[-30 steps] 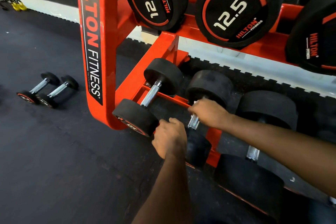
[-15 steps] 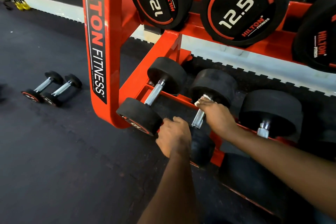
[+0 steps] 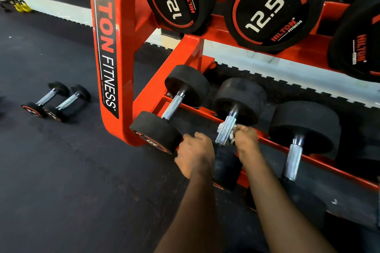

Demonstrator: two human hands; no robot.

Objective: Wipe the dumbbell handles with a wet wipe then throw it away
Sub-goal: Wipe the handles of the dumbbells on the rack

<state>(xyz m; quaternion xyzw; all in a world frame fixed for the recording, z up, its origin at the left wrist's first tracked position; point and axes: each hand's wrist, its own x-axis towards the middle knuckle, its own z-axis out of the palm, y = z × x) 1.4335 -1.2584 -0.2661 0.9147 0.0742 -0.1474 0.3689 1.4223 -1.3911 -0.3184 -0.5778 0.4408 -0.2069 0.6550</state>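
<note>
On the bottom shelf of the orange rack (image 3: 125,51) lie three black dumbbells with knurled steel handles. My right hand (image 3: 247,139) grips a white wet wipe (image 3: 220,127) wrapped round the handle of the middle dumbbell (image 3: 226,127), near the handle's front half. Bits of wipe show on both sides of the handle. My left hand (image 3: 195,152) sits with curled fingers between the left dumbbell's front head (image 3: 156,131) and the middle one's front head; whatever is under its fingers is hidden. The left dumbbell's handle (image 3: 171,107) and the right dumbbell's handle (image 3: 292,160) are bare.
Big 12.5 dumbbells (image 3: 265,12) fill the shelf above, overhanging the bottom row. Two small dumbbells (image 3: 55,101) lie on the dark rubber floor to the left. Yellow objects (image 3: 21,6) sit by the far wall. No bin is in view.
My right hand first pushed the wipe to the far end of the middle handle, then drew it back toward the front. My left hand stayed put.
</note>
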